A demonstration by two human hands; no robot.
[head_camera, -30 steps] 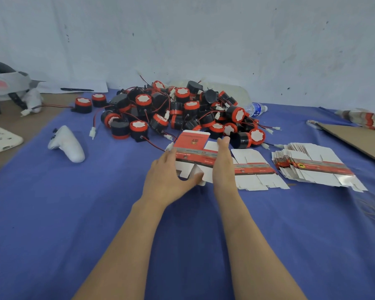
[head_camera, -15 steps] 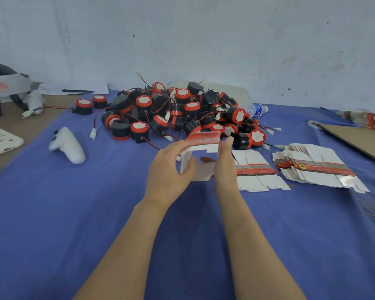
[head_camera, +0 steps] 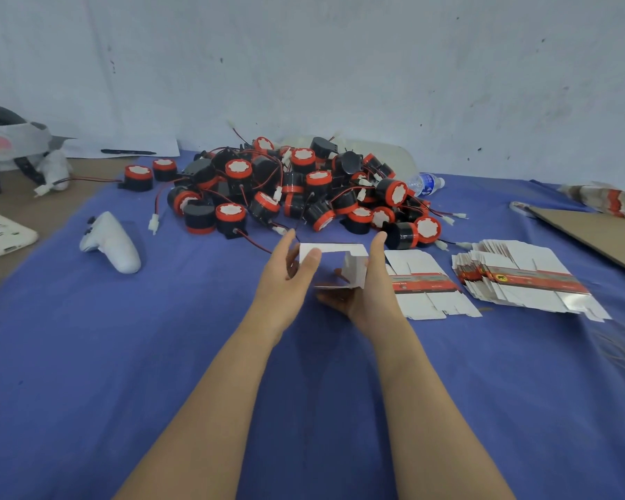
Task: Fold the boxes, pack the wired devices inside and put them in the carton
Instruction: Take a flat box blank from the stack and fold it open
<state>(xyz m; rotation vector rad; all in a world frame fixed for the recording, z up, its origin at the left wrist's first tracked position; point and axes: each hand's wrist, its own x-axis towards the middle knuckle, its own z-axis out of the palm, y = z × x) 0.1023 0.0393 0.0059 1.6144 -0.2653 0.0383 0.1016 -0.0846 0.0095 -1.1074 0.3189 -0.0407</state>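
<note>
A small white box [head_camera: 334, 261], half opened into shape, hangs just above the blue cloth between both hands. My left hand [head_camera: 285, 283] grips its left side, thumb over the near face. My right hand [head_camera: 368, 286] cups its right side and underside, fingers curled beneath. Behind them lies a heap of black-and-red wired devices [head_camera: 296, 189] with red-black leads and white plugs. One flat box blank [head_camera: 426, 286] lies just right of my right hand, and a stack of flat blanks [head_camera: 520, 279] lies further right.
A white controller [head_camera: 111, 241] lies on the blue cloth [head_camera: 123, 355] at left. A brown cardboard sheet [head_camera: 592, 232] and another bundle of blanks [head_camera: 603, 200] sit at far right. A water bottle [head_camera: 426, 182] lies behind the heap. A headset [head_camera: 8, 138] rests at far left.
The flat blank was lifted off the cloth and opened into a box shape. It has turned so its white inner side faces me, and both hands have closed round its sides.
</note>
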